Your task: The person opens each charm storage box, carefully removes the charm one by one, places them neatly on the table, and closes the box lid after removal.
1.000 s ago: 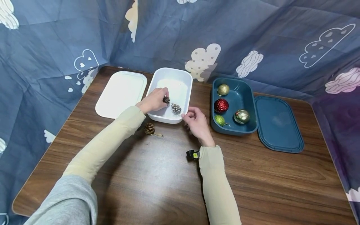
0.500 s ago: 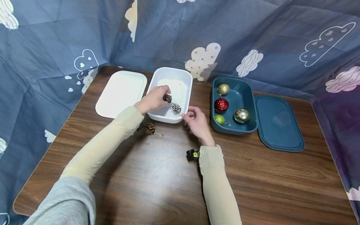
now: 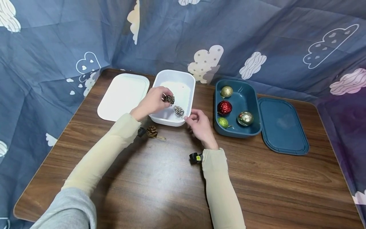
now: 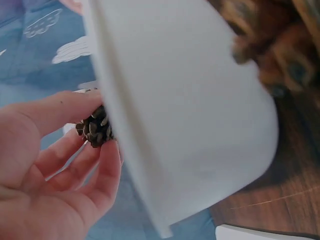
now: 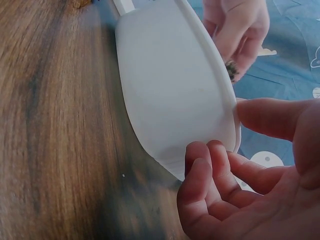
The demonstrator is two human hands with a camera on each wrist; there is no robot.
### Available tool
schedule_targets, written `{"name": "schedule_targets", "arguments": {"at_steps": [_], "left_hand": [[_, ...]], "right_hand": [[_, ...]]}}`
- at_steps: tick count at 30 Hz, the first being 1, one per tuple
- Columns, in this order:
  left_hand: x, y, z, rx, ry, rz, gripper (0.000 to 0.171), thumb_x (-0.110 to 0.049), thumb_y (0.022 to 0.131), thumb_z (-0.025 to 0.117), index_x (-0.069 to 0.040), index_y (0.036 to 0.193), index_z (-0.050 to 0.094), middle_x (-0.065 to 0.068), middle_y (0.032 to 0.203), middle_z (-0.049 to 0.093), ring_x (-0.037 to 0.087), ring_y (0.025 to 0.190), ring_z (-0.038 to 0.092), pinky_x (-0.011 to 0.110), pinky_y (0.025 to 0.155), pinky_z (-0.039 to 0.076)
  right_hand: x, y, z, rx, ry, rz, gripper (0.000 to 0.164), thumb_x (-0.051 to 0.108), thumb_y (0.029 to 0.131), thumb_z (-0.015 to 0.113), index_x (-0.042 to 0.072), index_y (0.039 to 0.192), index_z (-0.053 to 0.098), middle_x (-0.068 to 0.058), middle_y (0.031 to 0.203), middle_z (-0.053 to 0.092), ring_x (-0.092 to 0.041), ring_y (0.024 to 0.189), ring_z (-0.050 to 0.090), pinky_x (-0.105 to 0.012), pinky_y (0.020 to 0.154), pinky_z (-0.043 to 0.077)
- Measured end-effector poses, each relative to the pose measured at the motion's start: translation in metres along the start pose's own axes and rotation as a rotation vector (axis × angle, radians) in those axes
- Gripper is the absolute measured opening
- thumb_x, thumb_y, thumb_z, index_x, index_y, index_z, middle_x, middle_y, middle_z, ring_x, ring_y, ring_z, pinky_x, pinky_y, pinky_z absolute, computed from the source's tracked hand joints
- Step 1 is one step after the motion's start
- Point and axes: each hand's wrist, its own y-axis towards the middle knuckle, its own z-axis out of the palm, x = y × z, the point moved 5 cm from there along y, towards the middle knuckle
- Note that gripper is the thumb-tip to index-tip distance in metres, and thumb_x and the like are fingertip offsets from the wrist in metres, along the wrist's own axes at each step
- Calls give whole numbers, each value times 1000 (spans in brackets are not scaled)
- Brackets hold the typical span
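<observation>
My left hand (image 3: 152, 101) pinches a small brown pine cone (image 3: 170, 99) between thumb and fingertips, over the white plastic box (image 3: 167, 122). In the left wrist view that pine cone (image 4: 95, 127) is partly hidden behind the box rim. A second, pale-tipped pine cone (image 3: 178, 111) lies inside the box near its front right corner. At that corner my right hand (image 3: 201, 127) holds the box; in the right wrist view the thumb is on the rim and the bent fingers are by the outer wall (image 5: 170, 95). On the table in front sits another pine cone (image 3: 152, 131) with a gold loop.
A white lid (image 3: 123, 97) lies left of the box. To the right stands a blue box (image 3: 237, 134) with a gold ball (image 3: 227, 91), red ball (image 3: 224, 108), green ball (image 3: 223, 122) and silvery ball (image 3: 245, 118). Its blue lid (image 3: 284, 125) lies farther right.
My left hand has risen slightly with the pine cone, and its wrist has shifted left and back towards me. The right hand has stayed at the box corner.
</observation>
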Motion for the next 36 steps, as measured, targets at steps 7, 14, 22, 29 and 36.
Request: {"name": "schedule_targets", "arguments": {"at_steps": [7,14,22,29,36], "left_hand": [[-6,-17,-11,-73,-103,-12,37,-13,78,74,-5,114,68,11,112,68,24,95,66,35,86,54],[-7,-36,-12,-141,-258,-23,35,-12,79,73,-5,112,67,10,110,67,23,99,62,35,86,56],[-2,-54,-13,-153,-353,-55,34,-12,81,72,-5,114,67,11,108,70,22,99,63,36,84,55],[3,-69,-13,-110,-393,-114,35,-14,82,73,-5,116,67,12,106,70,20,90,62,32,79,53],[8,-81,-12,-63,-474,-114,35,-13,82,74,-4,115,67,11,107,67,17,85,60,21,76,52]], "right_hand": [[1,0,0,-3,-6,-4,46,17,90,67,3,131,51,-8,95,60,-28,70,59,-26,48,46],[1,0,0,-1,-14,0,47,18,90,67,3,131,50,-7,96,60,-32,75,60,-29,51,49],[1,1,0,-2,-20,0,49,18,90,67,3,132,50,-7,96,60,-35,78,60,-32,54,50],[2,1,-1,-2,-23,0,47,18,90,66,3,132,50,-7,96,61,-36,79,59,-34,56,51],[0,2,0,6,-21,7,48,20,90,66,4,133,49,-7,96,61,-36,78,60,-31,53,50]]}}
